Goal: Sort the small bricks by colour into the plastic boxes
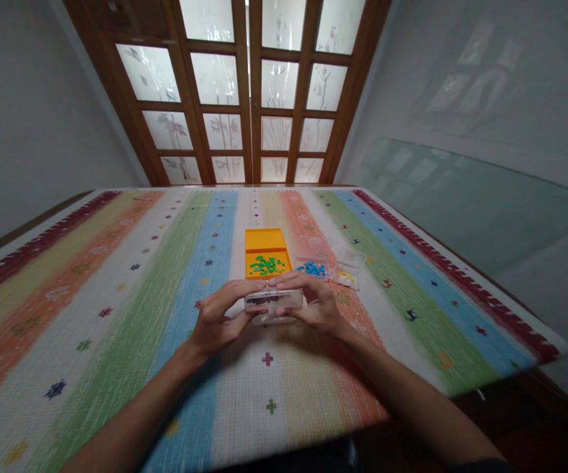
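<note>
Between both hands, above the tablecloth, is a clear plastic box (pixel 274 302) with some dark pieces visible inside. My left hand (pixel 222 312) grips its left end, fingers along the top and thumb on the near side. Its right end is held the same way by my right hand (pixel 316 303). Just beyond the hands lies an open orange case (pixel 264 238), with small green pieces (pixel 267 265) in its near half. To the right, a clear container holds small blue pieces (pixel 312 269). Beside that, a small clear bag or box contains yellow pieces (pixel 346 276).
A striped tablecloth (pixel 116 341) covers the long table. Wooden doors with glass panes (pixel 225 131) stand past its far end. A glass panel (pixel 461 190) leans along the right wall. The table's near edge is close to my body.
</note>
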`<state>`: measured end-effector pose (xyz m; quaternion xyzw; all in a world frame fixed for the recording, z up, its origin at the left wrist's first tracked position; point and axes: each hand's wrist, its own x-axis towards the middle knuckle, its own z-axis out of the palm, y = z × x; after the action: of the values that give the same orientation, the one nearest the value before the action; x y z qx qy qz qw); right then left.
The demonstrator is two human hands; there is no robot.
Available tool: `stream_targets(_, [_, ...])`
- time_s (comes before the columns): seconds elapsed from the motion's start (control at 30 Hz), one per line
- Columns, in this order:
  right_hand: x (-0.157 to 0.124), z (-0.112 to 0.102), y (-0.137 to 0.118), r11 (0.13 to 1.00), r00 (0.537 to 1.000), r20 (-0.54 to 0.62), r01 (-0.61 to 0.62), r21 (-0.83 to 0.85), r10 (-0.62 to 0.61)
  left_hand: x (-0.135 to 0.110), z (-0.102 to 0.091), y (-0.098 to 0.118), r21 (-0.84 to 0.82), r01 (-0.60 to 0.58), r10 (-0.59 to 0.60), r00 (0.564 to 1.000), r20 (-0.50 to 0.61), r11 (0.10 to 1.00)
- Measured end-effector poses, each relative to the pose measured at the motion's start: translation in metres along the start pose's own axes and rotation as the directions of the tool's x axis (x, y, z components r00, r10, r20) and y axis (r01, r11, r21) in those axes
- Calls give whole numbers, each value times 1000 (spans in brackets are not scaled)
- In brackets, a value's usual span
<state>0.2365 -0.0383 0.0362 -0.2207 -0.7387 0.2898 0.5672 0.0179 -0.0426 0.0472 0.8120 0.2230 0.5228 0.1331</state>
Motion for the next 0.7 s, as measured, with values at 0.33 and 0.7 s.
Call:
stream_targets(0.33, [4, -20, -8, 973, 971, 126, -185, -138, 202, 2, -4, -4, 44, -54, 55, 998, -24, 998])
stream_targets(0.7, [4, -47, -2, 939, 918, 280, -201, -280, 280, -14, -6, -20, 20, 215, -209, 918, 338, 977])
